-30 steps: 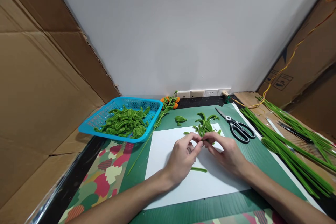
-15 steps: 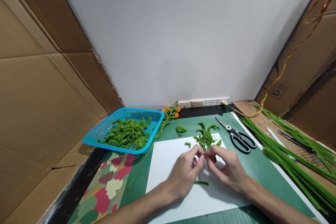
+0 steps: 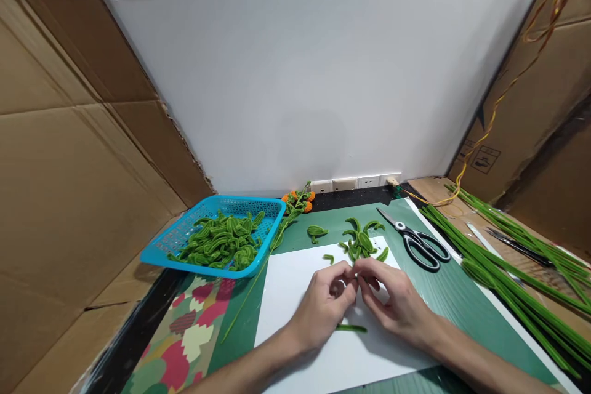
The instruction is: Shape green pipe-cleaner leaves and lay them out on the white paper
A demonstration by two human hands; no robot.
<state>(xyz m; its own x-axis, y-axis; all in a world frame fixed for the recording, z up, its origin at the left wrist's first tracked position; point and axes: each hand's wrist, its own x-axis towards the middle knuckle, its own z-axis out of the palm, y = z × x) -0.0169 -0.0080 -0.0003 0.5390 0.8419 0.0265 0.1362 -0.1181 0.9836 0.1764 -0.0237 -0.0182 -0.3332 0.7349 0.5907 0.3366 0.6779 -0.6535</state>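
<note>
Leaf pile (image 3: 362, 242) just beyond right hand (image 3: 398, 303); scissors (image 3: 422, 244) further right.

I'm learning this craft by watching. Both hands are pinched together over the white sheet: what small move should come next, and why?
Probably a short forward reach to the green leaf pile: left hand and right hand meet fingertip to fingertip just short of it; what they pinch is hidden.

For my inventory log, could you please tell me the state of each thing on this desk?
left hand: fingertips pinched, meeting the other hand.
right hand: fingertips pinched, contents hidden.
scissors: closed, lying flat.
blue basket: holding many bent green pieces.
long green stems: straight, bundled.
short green piece: lying loose on the white sheet.
</note>
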